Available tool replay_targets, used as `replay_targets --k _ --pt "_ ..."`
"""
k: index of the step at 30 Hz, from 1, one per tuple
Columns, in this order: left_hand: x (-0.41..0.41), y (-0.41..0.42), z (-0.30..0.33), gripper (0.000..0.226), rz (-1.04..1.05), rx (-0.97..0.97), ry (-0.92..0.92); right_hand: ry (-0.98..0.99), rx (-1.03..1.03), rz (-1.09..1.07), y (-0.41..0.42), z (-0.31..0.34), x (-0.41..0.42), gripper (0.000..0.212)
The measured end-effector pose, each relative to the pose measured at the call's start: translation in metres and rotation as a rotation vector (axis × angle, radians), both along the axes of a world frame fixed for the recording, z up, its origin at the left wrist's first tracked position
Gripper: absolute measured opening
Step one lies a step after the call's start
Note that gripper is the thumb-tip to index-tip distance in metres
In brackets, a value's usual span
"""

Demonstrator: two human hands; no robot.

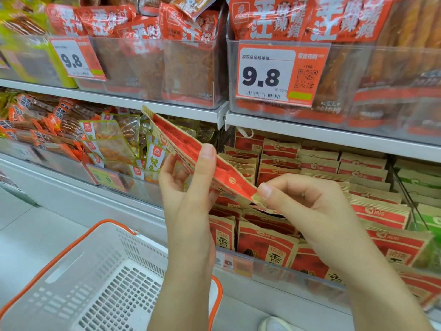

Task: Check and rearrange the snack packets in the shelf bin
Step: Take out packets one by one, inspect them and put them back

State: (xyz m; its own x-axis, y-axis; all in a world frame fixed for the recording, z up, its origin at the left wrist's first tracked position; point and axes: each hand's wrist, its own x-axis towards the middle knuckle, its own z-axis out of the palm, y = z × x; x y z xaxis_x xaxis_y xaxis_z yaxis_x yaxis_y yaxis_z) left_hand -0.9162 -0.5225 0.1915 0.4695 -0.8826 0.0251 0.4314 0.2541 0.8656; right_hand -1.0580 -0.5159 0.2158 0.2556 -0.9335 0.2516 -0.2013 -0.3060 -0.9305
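A flat red and tan snack packet point(191, 149) is held tilted in front of the shelf, its long edge running from upper left to lower right. My left hand point(188, 185) grips its middle, thumb on top and fingers behind. My right hand point(298, 201) pinches its lower right corner between thumb and fingers. Just behind and below the hands is the clear-fronted shelf bin point(274, 268), packed with rows of matching red and tan packets point(319, 163) standing upright.
A white shopping basket point(95, 278) with orange handles hangs at lower left, below my left forearm. The shelf above carries red snack bags behind a 9.8 price tag point(267, 75). Mixed small packets point(114, 144) fill the bin to the left; green packets point(420, 187) sit at far right.
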Motion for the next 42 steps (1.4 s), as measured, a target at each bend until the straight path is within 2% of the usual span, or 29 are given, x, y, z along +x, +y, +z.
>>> replay_targets --k 3,6,8,12,14,17,21,26,29,37,42 --pt "-0.002 -0.002 -0.001 0.089 0.043 -0.019 0.031 0.01 -0.01 -0.035 0.002 -0.001 0.003 0.018" --pt "-0.005 -0.001 -0.003 0.098 0.04 -0.001 -0.032 -0.001 -0.103 -0.115 0.004 -0.002 0.008 0.019" --pt "-0.008 0.001 -0.001 0.096 0.02 0.004 -0.066 -0.031 -0.132 -0.143 0.005 0.0 0.01 0.019" --pt "-0.002 0.001 0.001 0.05 -0.107 -0.049 -0.029 -0.232 -0.08 -0.279 0.0 -0.001 0.002 0.01" --pt "0.003 0.0 0.0 0.041 -0.144 -0.067 -0.072 -0.346 -0.007 -0.313 -0.004 -0.003 -0.003 0.009" --pt "0.003 0.001 0.0 0.05 -0.215 -0.09 -0.114 -0.368 0.138 -0.291 -0.009 -0.005 -0.01 0.014" --pt "0.001 0.001 0.001 0.053 -0.215 -0.113 -0.177 -0.226 0.298 -0.184 -0.011 -0.006 -0.016 0.014" --pt "0.001 0.002 -0.001 0.051 -0.261 -0.112 -0.185 -0.256 0.283 -0.168 -0.008 -0.003 -0.012 0.028" --pt "0.001 0.003 -0.001 0.045 -0.276 -0.127 -0.201 -0.253 0.269 -0.176 -0.008 -0.002 -0.011 0.029" --pt "0.001 0.003 0.0 0.048 -0.285 -0.152 -0.212 -0.24 0.244 -0.176 -0.007 -0.003 -0.012 0.034" --pt "-0.001 0.004 0.0 0.042 -0.322 -0.154 -0.212 -0.351 0.243 -0.091 -0.007 -0.002 -0.013 0.038"
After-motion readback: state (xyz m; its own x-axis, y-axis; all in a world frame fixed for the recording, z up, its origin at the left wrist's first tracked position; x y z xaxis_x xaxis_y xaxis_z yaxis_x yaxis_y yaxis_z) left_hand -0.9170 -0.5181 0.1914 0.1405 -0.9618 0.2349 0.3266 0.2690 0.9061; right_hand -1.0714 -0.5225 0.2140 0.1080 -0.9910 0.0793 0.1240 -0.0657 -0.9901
